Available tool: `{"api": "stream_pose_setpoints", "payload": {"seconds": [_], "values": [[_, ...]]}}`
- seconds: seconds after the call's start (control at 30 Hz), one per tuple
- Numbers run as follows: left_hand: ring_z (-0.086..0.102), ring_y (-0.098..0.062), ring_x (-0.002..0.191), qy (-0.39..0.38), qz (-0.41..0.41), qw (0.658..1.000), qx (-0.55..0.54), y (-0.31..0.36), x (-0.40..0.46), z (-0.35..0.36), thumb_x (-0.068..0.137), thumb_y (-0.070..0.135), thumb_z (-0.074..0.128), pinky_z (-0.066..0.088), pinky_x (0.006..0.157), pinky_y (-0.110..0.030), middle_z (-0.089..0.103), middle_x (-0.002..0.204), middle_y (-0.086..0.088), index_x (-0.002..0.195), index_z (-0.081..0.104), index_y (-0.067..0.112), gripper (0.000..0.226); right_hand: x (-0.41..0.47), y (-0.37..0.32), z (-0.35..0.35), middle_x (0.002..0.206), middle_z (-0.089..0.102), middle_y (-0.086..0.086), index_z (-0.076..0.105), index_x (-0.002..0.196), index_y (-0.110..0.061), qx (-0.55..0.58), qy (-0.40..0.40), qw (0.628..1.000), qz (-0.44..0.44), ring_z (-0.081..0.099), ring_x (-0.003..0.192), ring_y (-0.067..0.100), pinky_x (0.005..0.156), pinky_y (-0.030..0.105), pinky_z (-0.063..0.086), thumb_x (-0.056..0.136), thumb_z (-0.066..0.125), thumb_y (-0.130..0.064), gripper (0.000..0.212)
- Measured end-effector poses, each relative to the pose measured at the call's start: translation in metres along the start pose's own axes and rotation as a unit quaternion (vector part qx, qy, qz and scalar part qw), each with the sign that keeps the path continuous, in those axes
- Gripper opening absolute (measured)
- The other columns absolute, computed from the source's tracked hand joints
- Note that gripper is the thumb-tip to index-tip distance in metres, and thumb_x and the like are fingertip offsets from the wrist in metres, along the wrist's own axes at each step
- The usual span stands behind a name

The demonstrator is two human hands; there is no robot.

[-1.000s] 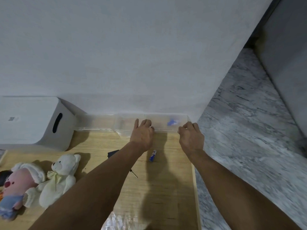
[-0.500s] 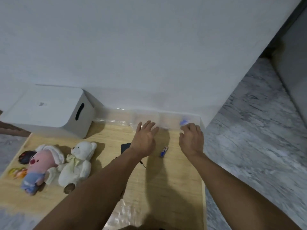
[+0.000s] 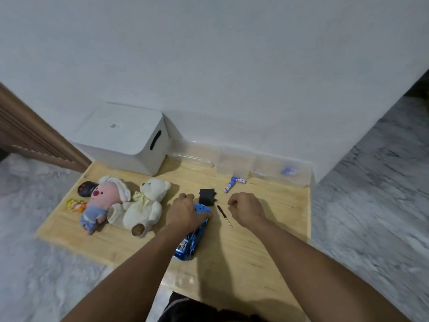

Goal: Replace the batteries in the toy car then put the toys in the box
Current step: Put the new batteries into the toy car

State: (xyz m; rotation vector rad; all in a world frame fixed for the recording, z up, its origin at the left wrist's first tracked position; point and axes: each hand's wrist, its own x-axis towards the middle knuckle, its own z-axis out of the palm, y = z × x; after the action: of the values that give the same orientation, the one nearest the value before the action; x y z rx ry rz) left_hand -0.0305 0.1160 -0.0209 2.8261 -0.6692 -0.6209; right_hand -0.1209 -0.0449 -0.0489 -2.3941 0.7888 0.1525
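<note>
on the wooden tabletop, left hand sits fingers curled down over the front of the blue toy car, gripping it; car body runs back under the wrist toward the person. just ahead of that hand: small black block, looks like the battery cover but can't confirm. right hand is fisted, knuckles down near the tabletop; can't tell if it holds anything. between the two hands, a small screwdriver lies flat. ahead of the right hand, loose blue batteries, and beyond them clear plastic bins against the wall, one with something blue inside. left of the left hand: white teddy bear, then pink plush, a dark toy and a small orange one further out. white box with a handle slot stands far left, lid on.
</note>
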Motion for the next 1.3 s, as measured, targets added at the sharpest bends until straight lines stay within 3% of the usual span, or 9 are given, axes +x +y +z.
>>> {"api": "stream_pose_setpoints", "payload": {"seconds": [0.17, 0.53, 0.73, 0.8, 0.9, 1.0, 1.13, 1.2, 1.3], "values": [[0.052, -0.023, 0.114, -0.032, -0.057, 0.998, -0.017, -0.009, -0.019, 0.010, 0.068, 0.065, 0.072, 0.048, 0.087, -0.035, 0.046, 0.124, -0.006, 0.129, 0.042, 0.015, 0.085, -0.004, -0.015, 0.014, 0.103, 0.071, 0.002, 0.073, 0.097, -0.023, -0.023, -0.025, 0.999, 0.004, 0.063, 0.099, 0.025, 0.080, 0.032, 0.053, 0.088, 0.065, -0.024, 0.012], [0.059, -0.025, 0.107, -0.045, -0.098, 0.994, -0.036, -0.018, -0.031, 0.019, 0.071, 0.045, 0.075, 0.053, 0.085, -0.037, 0.052, 0.118, -0.007, 0.125, 0.041, 0.014, 0.071, -0.007, -0.029, 0.028, 0.105, 0.068, 0.003, 0.068, 0.101, -0.020, -0.081, -0.028, 0.996, 0.019, 0.062, 0.099, 0.024, 0.076, 0.032, 0.048, 0.090, 0.064, -0.028, 0.015], [0.062, -0.025, 0.094, -0.030, -0.112, 0.976, -0.183, -0.032, -0.023, 0.001, 0.063, 0.041, 0.077, 0.056, 0.079, -0.038, 0.062, 0.103, -0.004, 0.112, 0.049, 0.015, 0.062, -0.007, -0.029, 0.025, 0.105, 0.068, 0.002, 0.068, 0.102, -0.021, -0.068, -0.018, 0.997, 0.024, 0.061, 0.100, 0.024, 0.075, 0.029, 0.040, 0.091, 0.063, -0.030, 0.015], [0.063, -0.024, 0.093, -0.028, -0.133, 0.948, -0.288, -0.038, -0.018, -0.004, 0.060, 0.038, 0.079, 0.056, 0.080, -0.039, 0.064, 0.102, -0.005, 0.112, 0.051, 0.013, 0.064, -0.007, -0.030, 0.025, 0.106, 0.068, 0.001, 0.068, 0.103, -0.021, -0.065, -0.017, 0.997, 0.026, 0.060, 0.101, 0.023, 0.074, 0.030, 0.036, 0.091, 0.064, -0.028, 0.015], [0.069, -0.029, 0.087, -0.048, -0.177, 0.869, -0.459, -0.043, -0.012, -0.011, 0.059, 0.035, 0.079, 0.060, 0.077, -0.046, 0.068, 0.102, -0.012, 0.116, 0.054, 0.007, 0.068, -0.007, -0.032, 0.025, 0.105, 0.068, -0.001, 0.068, 0.104, -0.022, -0.067, -0.011, 0.997, 0.031, 0.059, 0.101, 0.021, 0.074, 0.029, 0.035, 0.090, 0.065, -0.028, 0.016], [0.070, -0.034, 0.081, -0.074, -0.198, 0.798, -0.564, -0.044, -0.010, -0.015, 0.077, 0.022, 0.072, 0.058, 0.074, -0.047, 0.069, 0.099, -0.019, 0.115, 0.056, 0.003, 0.046, -0.006, -0.036, 0.025, 0.106, 0.068, -0.002, 0.067, 0.108, -0.024, -0.069, -0.014, 0.997, 0.031, 0.059, 0.102, 0.020, 0.074, 0.029, 0.033, 0.089, 0.066, -0.025, 0.020], [0.061, -0.029, 0.071, -0.112, -0.201, 0.710, -0.665, -0.045, -0.014, -0.016, 0.084, 0.023, 0.059, 0.052, 0.077, -0.044, 0.064, 0.083, -0.013, 0.107, 0.061, 0.004, 0.030, -0.005, -0.039, 0.026, 0.108, 0.068, -0.001, 0.065, 0.111, -0.025, -0.087, -0.027, 0.996, 0.021, 0.060, 0.101, 0.021, 0.071, 0.029, 0.033, 0.088, 0.063, -0.016, 0.025], [0.060, -0.027, 0.069, -0.126, -0.192, 0.694, -0.683, -0.045, -0.015, -0.017, 0.086, 0.028, 0.060, 0.053, 0.071, -0.040, 0.062, 0.082, -0.012, 0.106, 0.061, 0.006, 0.029, -0.005, -0.040, 0.027, 0.109, 0.067, 0.000, 0.065, 0.112, -0.025, -0.093, -0.027, 0.995, 0.019, 0.060, 0.101, 0.023, 0.071, 0.029, 0.034, 0.089, 0.060, -0.014, 0.026], [0.064, -0.028, 0.074, -0.123, -0.179, 0.700, -0.681, -0.041, -0.013, -0.016, 0.083, 0.034, 0.071, 0.056, 0.074, -0.043, 0.067, 0.086, -0.013, 0.108, 0.064, 0.009, 0.036, -0.005, -0.040, 0.027, 0.110, 0.067, 0.002, 0.065, 0.114, -0.023, -0.099, -0.027, 0.995, 0.015, 0.060, 0.101, 0.024, 0.071, 0.029, 0.035, 0.090, 0.057, -0.013, 0.027]]}}
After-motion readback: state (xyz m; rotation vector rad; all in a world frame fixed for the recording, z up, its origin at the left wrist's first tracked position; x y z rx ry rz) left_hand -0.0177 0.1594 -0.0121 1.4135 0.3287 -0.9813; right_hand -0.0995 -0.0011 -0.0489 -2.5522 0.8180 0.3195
